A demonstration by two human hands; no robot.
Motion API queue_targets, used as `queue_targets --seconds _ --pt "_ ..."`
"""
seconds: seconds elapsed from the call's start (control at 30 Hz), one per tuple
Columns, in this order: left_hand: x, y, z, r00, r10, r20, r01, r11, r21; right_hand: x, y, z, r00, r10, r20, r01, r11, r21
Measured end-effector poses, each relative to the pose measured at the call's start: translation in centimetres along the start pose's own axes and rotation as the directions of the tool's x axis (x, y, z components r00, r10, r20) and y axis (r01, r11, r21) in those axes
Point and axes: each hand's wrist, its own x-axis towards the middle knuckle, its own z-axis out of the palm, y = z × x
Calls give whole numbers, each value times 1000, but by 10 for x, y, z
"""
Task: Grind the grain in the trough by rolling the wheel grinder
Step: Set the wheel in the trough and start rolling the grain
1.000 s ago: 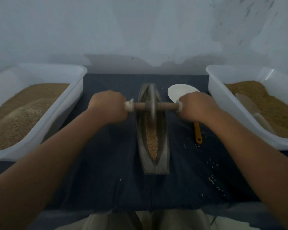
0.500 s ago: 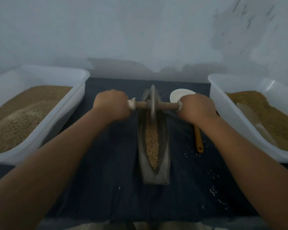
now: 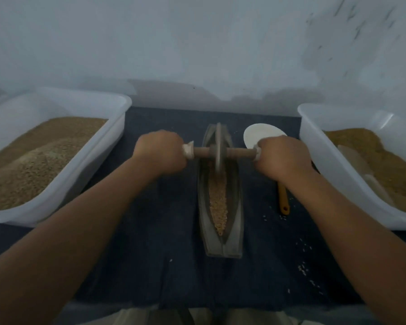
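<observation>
In the trough (image 3: 234,221) — tan grain (image 3: 219,202), wheel grinder (image 3: 218,150) upright at far end.

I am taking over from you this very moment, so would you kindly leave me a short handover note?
Left hand grips the left end of the axle of the wheel grinder; right hand grips its right end.
The wheel stands upright in the far half of the trough, which lies lengthwise on the dark cloth between the left tub and right tub.
Grain lies along the trough's near half; kernels look largely whole.
Left: roll the wheel toward you and back until it is crushed.
A scoop lies right of the trough.
</observation>
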Motion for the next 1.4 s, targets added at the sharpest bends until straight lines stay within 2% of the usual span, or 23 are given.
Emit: queue_targets --seconds 0.07,0.1,0.17,0.23,0.33,0.43,0.5,0.57,0.67,0.77,0.87,0.93,1.0,1.1,1.2,1.27,1.33,1.4 --pt "17 1 -2 1000 -16 8 17 1000 -23 11 -3 1 998 14 -63 -15 1000 -12" --pt "17 1 -3 1000 -4 23 5 999 -33 13 -3 -3 999 -2 -49 1 1000 -15" --pt "-2 -2 -5 996 59 62 -56 997 -49 4 0 -12 993 -64 101 64 998 4" --pt "-36 -9 -4 985 150 90 -146 988 -48 -21 7 -25 938 -149 312 131 988 77" --pt "-84 -19 -2 974 224 28 -222 973 -67 -60 16 -39 871 -257 418 197 963 181" --pt "-84 -16 0 984 176 9 -176 984 -19 -56 15 -29 909 -222 353 182 973 143" --pt "-59 -6 0 995 97 22 -97 995 9 -37 8 -14 970 -139 197 131 990 54" --pt "-22 3 -4 1000 28 1 -28 999 32 -15 4 0 997 -49 54 48 999 24" --pt "12 11 -15 1000 18 0 -18 999 41 8 4 8 1000 25 15 -26 999 29" --pt "-2 7 -20 996 79 44 -81 996 47 1 7 1 978 -30 205 19 998 58" --pt "-51 -6 -14 978 200 65 -202 979 19 -42 17 -15 886 -196 421 118 972 205" --pt "-75 -12 -11 970 240 35 -240 971 7 -65 22 -24 849 -267 455 166 954 250" --pt "-74 -12 -7 977 210 40 -210 978 11 -64 20 -19 894 -233 383 176 968 178" --pt "-38 -4 -3 993 97 72 -96 995 -10 -31 7 -8 985 -95 142 90 995 35" --pt "8 1 -4 998 -7 69 10 999 -49 5 -4 -8 999 -39 -31 38 999 -11" --pt "19 2 -5 995 -8 96 15 997 -72 14 -7 -14 998 -51 -48 51 999 -12" --pt "8 -2 -6 990 35 135 -23 996 -88 8 -5 -21 992 -86 89 86 996 4" --pt "-22 -10 -3 977 129 169 -112 988 -108 -13 3 -29 929 -147 341 127 989 81"
